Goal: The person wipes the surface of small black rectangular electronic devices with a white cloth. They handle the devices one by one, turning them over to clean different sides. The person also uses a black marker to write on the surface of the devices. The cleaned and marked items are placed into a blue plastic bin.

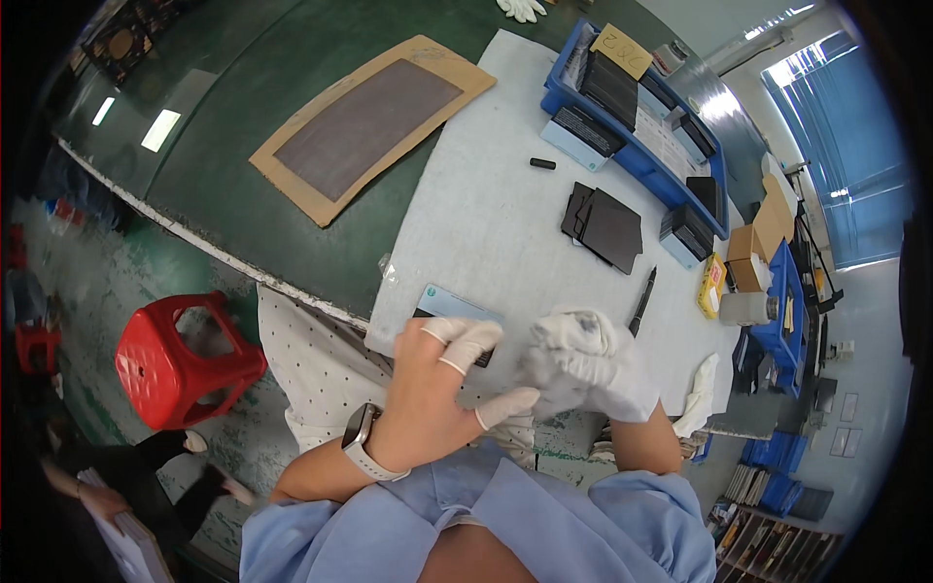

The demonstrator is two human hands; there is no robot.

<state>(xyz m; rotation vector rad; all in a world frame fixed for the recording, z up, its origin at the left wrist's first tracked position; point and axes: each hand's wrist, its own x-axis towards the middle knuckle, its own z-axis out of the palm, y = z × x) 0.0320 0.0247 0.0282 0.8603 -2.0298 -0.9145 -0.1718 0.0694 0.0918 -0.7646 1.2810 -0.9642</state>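
Note:
My left hand (442,374) wears pale rubber finger cots and a watch at its wrist. Its bent fingers lie over a light-blue and black box (459,299) near the table's front edge; whether they press on it is hard to tell. The thumb stands well apart from them. My right hand (617,379), in a white glove, is bunched around a crumpled white cloth (575,332) just right of the box; motion blurs its lower side. Beyond my right hand lie a black pen (642,302) and a small stack of flat black pieces (604,227).
A blue tray (637,141) with black boxes and papers stands at the back right. A brown board (364,126) with a dark panel lies at the back left. Right of me are a yellow packet (712,286) and a cardboard box (746,257); a red stool (185,360) stands left.

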